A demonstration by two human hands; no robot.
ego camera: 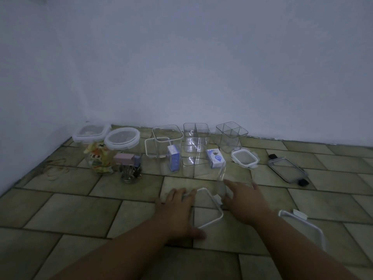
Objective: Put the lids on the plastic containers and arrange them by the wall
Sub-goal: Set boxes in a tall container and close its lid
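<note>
A square clear lid with a white rim (pixel 210 211) lies on the tiled floor in front of me. My left hand (pixel 177 209) rests on its left side with straight fingers, the thumb by its near corner. My right hand (pixel 244 201) has its fingers spread against a clear lidless container (pixel 222 178), which is hard to make out. By the wall stand two lidded jars (pixel 91 146) (pixel 123 150), an open container holding a small blue box (pixel 167 150), and two open divided containers (pixel 195 136) (pixel 231 134).
Loose lids lie about: a small square one (pixel 244 157), a grey one with black clasps (pixel 286 168), a white-rimmed one (pixel 302 225) at lower right. Another clear container (pixel 193 162) and a white-blue box (pixel 215 158) stand mid-floor. Rubber bands (pixel 54 168) lie at left.
</note>
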